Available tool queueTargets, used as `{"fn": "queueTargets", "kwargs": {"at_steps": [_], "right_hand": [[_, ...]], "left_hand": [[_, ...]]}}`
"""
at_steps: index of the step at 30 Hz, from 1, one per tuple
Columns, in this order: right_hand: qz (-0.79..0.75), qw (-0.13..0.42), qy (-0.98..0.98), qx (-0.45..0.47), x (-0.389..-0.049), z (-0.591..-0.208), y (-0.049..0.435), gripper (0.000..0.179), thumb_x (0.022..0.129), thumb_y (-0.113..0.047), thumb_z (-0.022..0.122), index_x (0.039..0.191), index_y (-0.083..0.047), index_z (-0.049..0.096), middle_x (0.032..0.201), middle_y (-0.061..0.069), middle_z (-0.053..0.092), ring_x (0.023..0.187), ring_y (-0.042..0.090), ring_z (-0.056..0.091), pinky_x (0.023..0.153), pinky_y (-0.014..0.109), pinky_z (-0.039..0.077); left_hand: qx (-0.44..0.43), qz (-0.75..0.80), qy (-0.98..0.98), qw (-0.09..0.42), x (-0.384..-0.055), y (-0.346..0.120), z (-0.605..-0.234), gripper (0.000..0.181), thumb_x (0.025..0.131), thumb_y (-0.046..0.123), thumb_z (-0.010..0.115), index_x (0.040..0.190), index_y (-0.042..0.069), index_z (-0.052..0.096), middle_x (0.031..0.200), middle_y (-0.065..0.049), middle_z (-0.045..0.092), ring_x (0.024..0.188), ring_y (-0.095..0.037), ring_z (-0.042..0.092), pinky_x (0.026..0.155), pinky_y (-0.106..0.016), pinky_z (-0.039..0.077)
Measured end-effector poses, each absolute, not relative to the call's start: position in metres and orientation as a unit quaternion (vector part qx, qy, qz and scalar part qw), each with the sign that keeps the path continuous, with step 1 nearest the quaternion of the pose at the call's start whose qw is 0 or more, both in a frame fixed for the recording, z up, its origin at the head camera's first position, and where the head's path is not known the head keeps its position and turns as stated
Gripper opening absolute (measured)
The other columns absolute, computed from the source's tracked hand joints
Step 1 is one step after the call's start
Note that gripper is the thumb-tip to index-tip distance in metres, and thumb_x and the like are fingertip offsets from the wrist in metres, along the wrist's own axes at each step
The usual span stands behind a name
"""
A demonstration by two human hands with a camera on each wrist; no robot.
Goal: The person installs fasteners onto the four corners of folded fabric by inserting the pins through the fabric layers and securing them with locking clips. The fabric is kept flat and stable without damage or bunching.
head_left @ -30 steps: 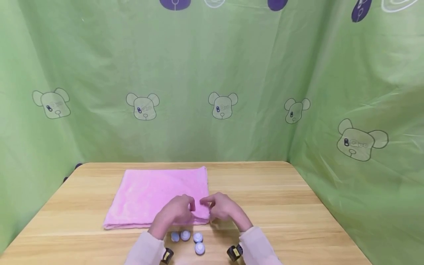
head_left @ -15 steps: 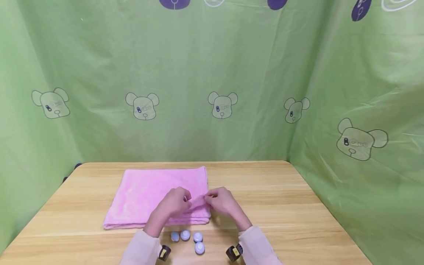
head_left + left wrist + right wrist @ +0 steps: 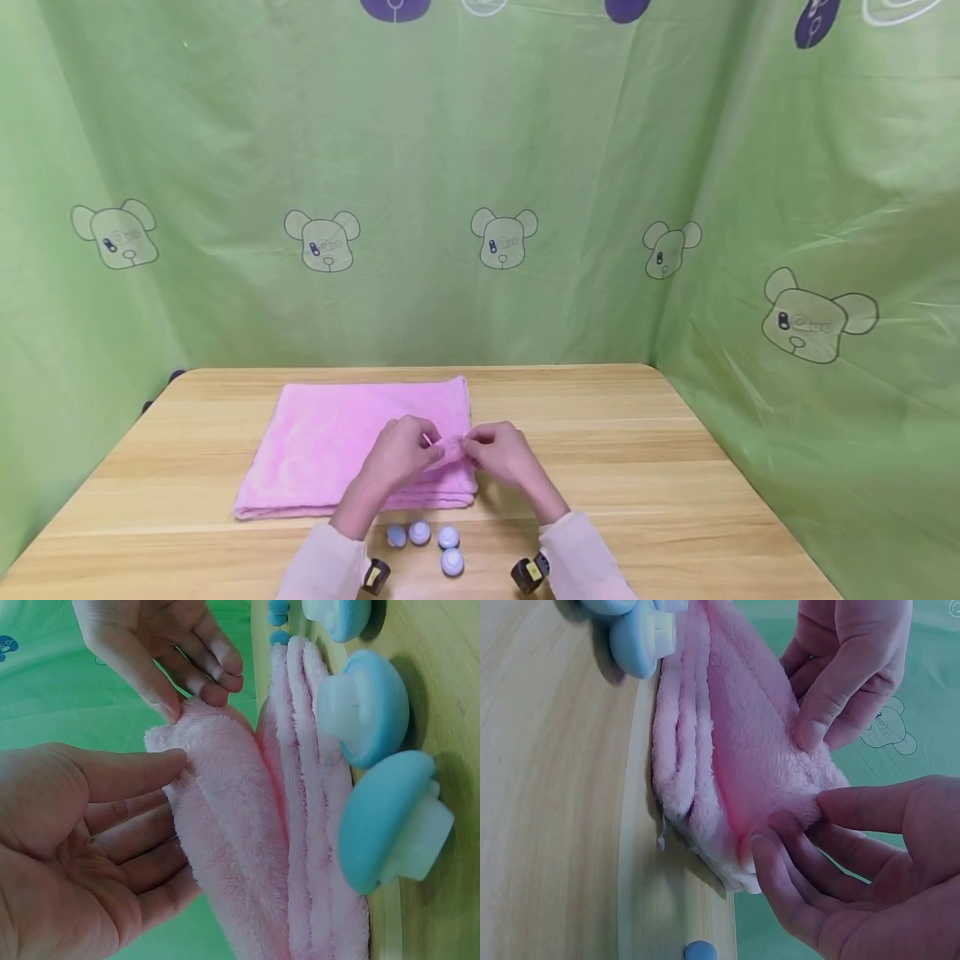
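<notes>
A folded pink plush blanket [image 3: 322, 446] lies on the table, its stacked layers showing along the near edge. Its top layer is lifted at the near right corner, forming a raised flap [image 3: 225, 795]. My left hand [image 3: 397, 458] pinches the flap's edge, thumb on the fluffy face and fingers behind. Close to it, my right hand [image 3: 504, 457] pinches the corner between thumb and fingers, as the right wrist view also shows. In front of the blanket sit several blue-and-white mushroom-shaped clips [image 3: 452, 562], including a tilted clip [image 3: 390, 821] beside the folds.
The wooden table [image 3: 637, 500] extends beyond the blanket on both sides. A green curtain [image 3: 420, 308] with bear drawings hangs behind and along the sides. Black wrist straps [image 3: 531, 572] sit at both sleeves. A small blue round thing [image 3: 700, 950] shows low in the right wrist view.
Both hands have taken hold of the blanket's near right corner and raised its top layer. Over the last half second my left hand has shifted slightly right along the flap. The clips have stayed put.
</notes>
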State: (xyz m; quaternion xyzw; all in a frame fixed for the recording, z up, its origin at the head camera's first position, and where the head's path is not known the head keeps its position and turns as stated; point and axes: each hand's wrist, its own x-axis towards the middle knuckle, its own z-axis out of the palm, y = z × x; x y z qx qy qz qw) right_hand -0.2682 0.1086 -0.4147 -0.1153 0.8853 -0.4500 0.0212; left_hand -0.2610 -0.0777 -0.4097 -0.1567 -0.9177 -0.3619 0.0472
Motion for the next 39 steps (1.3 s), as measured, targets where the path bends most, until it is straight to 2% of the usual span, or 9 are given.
{"fn": "queueTargets", "kwargs": {"at_steps": [9,14,18,21,25,29,34,36,39], "right_hand": [[-0.464,0.019,0.880,-0.097,-0.272,-0.409,0.120,0.019,0.097,-0.014,0.063,0.105,-0.002,0.075,0.081,0.015,0.072,0.068,0.019,0.064,0.061,0.026,0.050],[-0.450,-0.030,0.891,-0.053,-0.279,-0.404,0.139,0.017,0.096,-0.013,0.062,0.099,-0.002,0.074,0.076,0.011,0.070,0.064,0.018,0.065,0.059,0.026,0.050],[-0.412,-0.037,0.910,-0.021,-0.284,-0.404,0.154,0.017,0.096,-0.014,0.061,0.098,-0.001,0.071,0.078,0.012,0.070,0.063,0.019,0.066,0.056,0.025,0.050],[-0.380,-0.020,0.925,-0.010,-0.284,-0.403,0.163,0.015,0.095,-0.012,0.061,0.095,0.001,0.069,0.075,0.012,0.069,0.060,0.021,0.066,0.053,0.025,0.048],[-0.338,0.016,0.941,0.005,-0.281,-0.402,0.169,0.010,0.092,-0.007,0.062,0.084,-0.001,0.064,0.067,0.011,0.065,0.056,0.021,0.064,0.051,0.023,0.043],[-0.301,0.057,0.952,0.014,-0.280,-0.406,0.172,0.014,0.088,-0.002,0.060,0.074,-0.004,0.058,0.057,0.009,0.061,0.051,0.020,0.059,0.048,0.023,0.040],[-0.290,0.110,0.950,0.030,-0.281,-0.413,0.174,0.002,0.081,0.004,0.061,0.082,0.002,0.060,0.062,0.012,0.062,0.050,0.018,0.058,0.047,0.026,0.049],[-0.295,0.122,0.947,0.031,-0.280,-0.414,0.174,0.006,0.080,0.005,0.063,0.087,0.005,0.061,0.068,0.016,0.064,0.054,0.021,0.062,0.051,0.028,0.055],[-0.299,0.126,0.945,0.027,-0.278,-0.415,0.173,0.012,0.080,0.007,0.063,0.091,0.009,0.061,0.071,0.017,0.064,0.055,0.023,0.064,0.053,0.029,0.057]], "left_hand": [[-0.147,-0.356,-0.921,0.053,-0.261,-0.078,-0.407,0.006,0.085,0.009,0.078,0.085,0.004,0.073,0.083,-0.012,0.075,0.073,-0.021,0.068,0.069,-0.036,0.059],[-0.139,-0.361,-0.920,0.062,-0.263,-0.079,-0.405,0.006,0.086,0.009,0.076,0.084,0.005,0.073,0.082,-0.011,0.074,0.072,-0.020,0.067,0.069,-0.036,0.059],[-0.135,-0.366,-0.919,0.064,-0.263,-0.080,-0.405,0.005,0.086,0.008,0.075,0.085,0.004,0.072,0.082,-0.011,0.074,0.071,-0.019,0.067,0.068,-0.035,0.059],[-0.129,-0.367,-0.919,0.064,-0.263,-0.081,-0.404,0.004,0.086,0.007,0.075,0.085,0.004,0.072,0.083,-0.012,0.074,0.072,-0.020,0.067,0.068,-0.035,0.059],[-0.119,-0.369,-0.920,0.060,-0.262,-0.082,-0.403,0.005,0.086,0.007,0.075,0.086,0.003,0.073,0.084,-0.012,0.074,0.074,-0.022,0.068,0.070,-0.037,0.059],[-0.113,-0.366,-0.922,0.064,-0.262,-0.083,-0.403,0.005,0.086,0.008,0.075,0.086,0.003,0.073,0.083,-0.012,0.074,0.075,-0.023,0.068,0.071,-0.039,0.059],[-0.115,-0.361,-0.923,0.073,-0.262,-0.085,-0.406,0.005,0.085,0.008,0.075,0.085,0.004,0.073,0.083,-0.012,0.075,0.076,-0.024,0.069,0.072,-0.040,0.059],[-0.117,-0.360,-0.922,0.075,-0.262,-0.085,-0.406,0.005,0.085,0.008,0.075,0.085,0.004,0.073,0.083,-0.012,0.075,0.076,-0.024,0.069,0.072,-0.040,0.059],[-0.118,-0.360,-0.922,0.076,-0.262,-0.085,-0.407,0.005,0.085,0.008,0.075,0.084,0.004,0.073,0.082,-0.011,0.075,0.076,-0.024,0.069,0.072,-0.040,0.058]]}}
